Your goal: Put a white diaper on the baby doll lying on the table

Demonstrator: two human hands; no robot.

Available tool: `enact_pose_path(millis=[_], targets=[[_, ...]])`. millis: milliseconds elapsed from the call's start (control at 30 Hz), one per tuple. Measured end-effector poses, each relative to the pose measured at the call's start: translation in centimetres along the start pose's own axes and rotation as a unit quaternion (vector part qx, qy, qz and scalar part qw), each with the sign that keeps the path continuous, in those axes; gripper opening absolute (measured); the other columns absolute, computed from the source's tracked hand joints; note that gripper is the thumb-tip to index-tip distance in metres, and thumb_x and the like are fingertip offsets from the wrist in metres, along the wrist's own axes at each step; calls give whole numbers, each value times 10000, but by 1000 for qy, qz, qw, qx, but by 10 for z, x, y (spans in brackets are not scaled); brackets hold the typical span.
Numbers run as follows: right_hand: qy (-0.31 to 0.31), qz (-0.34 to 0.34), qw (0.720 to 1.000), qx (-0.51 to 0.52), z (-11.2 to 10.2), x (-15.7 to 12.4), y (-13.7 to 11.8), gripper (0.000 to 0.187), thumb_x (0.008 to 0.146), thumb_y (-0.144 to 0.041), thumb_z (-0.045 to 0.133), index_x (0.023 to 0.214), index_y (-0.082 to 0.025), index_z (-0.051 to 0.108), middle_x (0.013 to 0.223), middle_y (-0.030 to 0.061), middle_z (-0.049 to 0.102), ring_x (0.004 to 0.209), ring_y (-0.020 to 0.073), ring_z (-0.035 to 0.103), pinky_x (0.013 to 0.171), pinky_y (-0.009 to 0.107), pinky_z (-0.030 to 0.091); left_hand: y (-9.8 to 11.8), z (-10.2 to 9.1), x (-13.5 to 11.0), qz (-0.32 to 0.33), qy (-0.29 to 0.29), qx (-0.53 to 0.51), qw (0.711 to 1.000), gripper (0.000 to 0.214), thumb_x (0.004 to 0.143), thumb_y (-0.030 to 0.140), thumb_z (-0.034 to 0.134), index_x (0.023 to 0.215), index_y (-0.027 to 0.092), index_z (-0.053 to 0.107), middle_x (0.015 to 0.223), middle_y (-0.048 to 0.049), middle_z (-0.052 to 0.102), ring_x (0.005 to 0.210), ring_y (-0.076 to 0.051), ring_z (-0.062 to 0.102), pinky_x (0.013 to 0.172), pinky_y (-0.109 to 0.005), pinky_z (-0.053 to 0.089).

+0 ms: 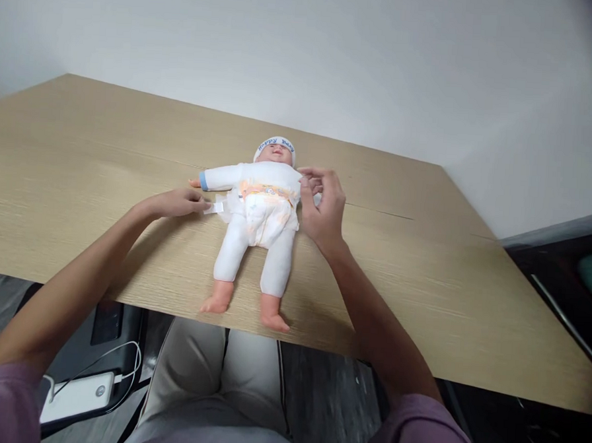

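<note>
A wooden table (423, 254) spreads under both hands. A doll (259, 226) in white lies on its back between them, head pointing away, bare feet at the near edge. A diaper (266, 213) wraps its waist. The right hand (321, 206) rests against the doll's far side with its fingers curled by the shoulder; whether they grip anything cannot be told. The left hand (178, 203) pinches the diaper's white tab (215, 208), pulled out sideways. A white charger (76, 395) lies below the left forearm.

Your left hand (178, 203) pinches the diaper (266, 213) tab; right hand (322, 206) at doll's (256, 226) waist, on table (80, 170).
</note>
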State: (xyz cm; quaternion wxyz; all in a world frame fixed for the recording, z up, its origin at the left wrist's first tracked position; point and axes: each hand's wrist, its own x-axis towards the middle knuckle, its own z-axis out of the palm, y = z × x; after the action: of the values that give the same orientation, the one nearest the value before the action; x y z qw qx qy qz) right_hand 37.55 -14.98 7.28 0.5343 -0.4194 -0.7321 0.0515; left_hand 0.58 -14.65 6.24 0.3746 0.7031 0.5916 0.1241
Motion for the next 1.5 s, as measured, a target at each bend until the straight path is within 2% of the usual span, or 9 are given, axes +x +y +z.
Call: enact_pose_path(millis=[200, 300, 633, 767, 900, 1033, 1267, 1400, 1500], targets=[[-205, -47, 977, 44, 35, 25, -20, 198, 1119, -349, 611, 1252, -240, 710, 1017, 30, 673, 896, 215, 618, 933, 396, 532, 11, -11, 11, 27, 34, -187, 981, 391, 805, 550, 850, 715, 208, 683, 743, -34, 586, 687, -168, 494, 676, -322, 391], [-255, -46, 965, 41, 51, 25, -20, 226, 1058, -271, 643, 1272, -228, 703, 976, 21, 640, 958, 240, 629, 983, 413, 504, 28, -9, 20, 38, 34, -250, 967, 359, 793, 486, 859, 705, 199, 660, 730, -34, 577, 664, -155, 473, 644, -324, 355], [-258, 0, 964, 70, 61, 21, -7, 629, 1014, -365, 759, 1596, -215, 576, 1044, 49, 716, 1080, 293, 676, 1023, 457, 533, 99, 30, 50, 81, 24, -278, 957, 272, 838, 380, 765, 678, 179, 676, 749, -46, 613, 664, -137, 461, 627, -310, 345], [-245, 21, 967, 68, 63, 23, -8, 554, 1100, -402, 701, 1588, -163, 596, 1059, 48, 747, 983, 240, 666, 991, 420, 546, 96, 40, 57, 105, 32, -310, 944, 309, 974, 458, 701, 840, 181, 732, 831, -59, 656, 680, -149, 494, 633, -305, 386], [-250, 43, 964, 86, 56, 25, -12, 441, 1148, -327, 603, 1556, -162, 623, 1026, 13, 759, 882, 191, 647, 934, 362, 546, 79, 51, 60, 118, 117, -305, 938, 302, 1010, 509, 730, 1023, 226, 625, 887, -24, 625, 717, -153, 535, 689, -294, 457], [-245, 65, 964, 77, 52, 25, -15, 384, 1143, -306, 608, 1520, -240, 627, 1008, -9, 759, 865, 192, 653, 884, 350, 539, 63, 67, 63, 191, 190, -215, 939, 455, 1011, 624, 755, 1177, 238, 580, 1165, -65, 663, 895, -170, 596, 783, -294, 490], [-223, 56, 973, 30, 57, 27, -11, 230, 1165, -289, 618, 1374, -214, 679, 955, -8, 624, 861, 182, 533, 912, 360, 500, 49, 79, 70, 242, 231, -189, 923, 449, 1059, 641, 717, 1204, 238, 580, 1199, -75, 673, 873, -171, 575, 807, -322, 491], [-189, 53, 980, 16, 55, 27, -17, 270, 1223, -452, 527, 1252, -242, 693, 1030, 41, 609, 914, 206, 469, 937, 386, 496, 59, 73, 57, 220, 308, -153, 913, 352, 1083, 544, 719, 1202, 242, 583, 1260, -80, 691, 862, -169, 594, 829, -343, 511], [-143, 64, 988, -7, 43, 15, -33, 301, 1218, -483, 495, 1040, -287, 639, 1063, 84, 646, 926, 236, 484, 910, 410, 515, 83, 70, 22, 198, 377, -127, 896, 319, 1151, 564, 617, 1192, 248, 601, 1289, -84, 725, 889, -192, 621, 854, -372, 520]])
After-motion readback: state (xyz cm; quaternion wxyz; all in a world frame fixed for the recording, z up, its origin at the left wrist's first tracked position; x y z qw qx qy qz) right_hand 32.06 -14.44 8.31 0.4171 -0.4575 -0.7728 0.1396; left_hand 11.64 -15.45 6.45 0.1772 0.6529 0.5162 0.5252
